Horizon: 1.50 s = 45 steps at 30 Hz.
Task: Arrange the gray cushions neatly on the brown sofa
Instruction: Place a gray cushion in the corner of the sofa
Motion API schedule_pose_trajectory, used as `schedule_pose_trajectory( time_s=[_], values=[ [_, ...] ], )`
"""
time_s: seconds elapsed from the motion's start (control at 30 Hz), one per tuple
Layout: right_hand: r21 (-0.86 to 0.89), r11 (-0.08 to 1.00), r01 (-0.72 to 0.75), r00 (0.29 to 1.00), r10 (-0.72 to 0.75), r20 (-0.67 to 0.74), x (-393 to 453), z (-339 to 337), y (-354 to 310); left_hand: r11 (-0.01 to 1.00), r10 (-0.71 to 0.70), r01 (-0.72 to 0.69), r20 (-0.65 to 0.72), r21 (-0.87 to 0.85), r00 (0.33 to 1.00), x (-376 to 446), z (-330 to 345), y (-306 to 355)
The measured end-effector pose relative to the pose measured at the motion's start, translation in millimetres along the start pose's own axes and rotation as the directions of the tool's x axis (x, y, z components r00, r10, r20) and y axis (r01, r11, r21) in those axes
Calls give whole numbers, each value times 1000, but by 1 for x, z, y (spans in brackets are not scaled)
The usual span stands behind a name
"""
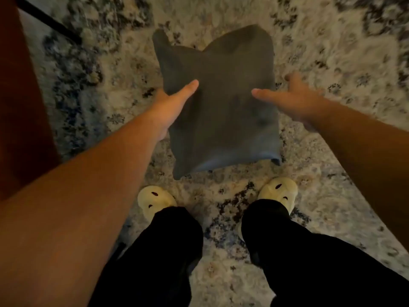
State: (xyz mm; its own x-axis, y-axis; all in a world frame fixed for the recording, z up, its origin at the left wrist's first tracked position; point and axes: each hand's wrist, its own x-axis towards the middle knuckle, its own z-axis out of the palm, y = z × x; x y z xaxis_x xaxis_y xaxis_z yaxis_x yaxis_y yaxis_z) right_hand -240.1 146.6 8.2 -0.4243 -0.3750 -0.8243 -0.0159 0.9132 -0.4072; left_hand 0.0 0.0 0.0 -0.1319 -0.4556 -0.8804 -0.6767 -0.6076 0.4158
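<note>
A gray cushion (221,103) lies in front of my feet over the patterned rug, its far corners crumpled upward. My left hand (170,103) grips its left edge, with the thumb on top and the fingers hidden under the fabric. At the right edge is my right hand (294,98). Its thumb rests on the cushion's top and its spread, blurred fingers are out past the edge over the rug. I cannot tell whether the cushion is resting on the rug or lifted off it. No sofa seat is visible.
A dark brown furniture side (22,107) fills the left edge, with a black bar (48,21) running behind it. A shaggy cream and dark blue rug (332,52) covers the floor. My legs in black trousers and cream slippers (155,200) stand just behind the cushion.
</note>
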Motion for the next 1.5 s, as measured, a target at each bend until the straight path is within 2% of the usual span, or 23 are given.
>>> schedule_pose_trajectory(
  time_s=[0.07,0.17,0.33,0.47,0.67,0.9,1.07,1.23,1.37,1.5],
  values=[
    [65,998,-18,999,20,-31,13,8,7,997,-73,70,-79,-41,994,16,6,-8],
    [163,984,-79,997,75,31,28,27,21,978,-154,157,31,-138,988,33,10,-18],
    [339,935,-106,994,96,47,32,42,19,957,-104,114,51,-266,993,33,8,-16],
    [396,915,-81,996,64,57,-5,35,-2,953,-62,53,-22,-299,998,-7,-7,0],
    [443,896,10,997,-41,60,-101,-4,-83,933,20,-60,-115,-355,993,-116,-64,71],
    [455,859,236,960,-278,26,-244,-67,-228,874,243,-333,-274,-354,931,-288,-157,180],
    [441,788,430,879,-476,-6,-351,-103,-324,786,355,-500,-398,-362,846,-414,-221,232],
    [406,712,572,759,-647,66,-459,-118,-407,684,395,-637,-554,-356,733,-526,-285,248],
    [392,635,665,652,-750,109,-544,-107,-459,587,349,-721,-689,-368,635,-609,-326,234],
    [347,598,722,555,-801,225,-623,-78,-496,502,264,-784,-799,-365,541,-682,-364,200]
  ],
)
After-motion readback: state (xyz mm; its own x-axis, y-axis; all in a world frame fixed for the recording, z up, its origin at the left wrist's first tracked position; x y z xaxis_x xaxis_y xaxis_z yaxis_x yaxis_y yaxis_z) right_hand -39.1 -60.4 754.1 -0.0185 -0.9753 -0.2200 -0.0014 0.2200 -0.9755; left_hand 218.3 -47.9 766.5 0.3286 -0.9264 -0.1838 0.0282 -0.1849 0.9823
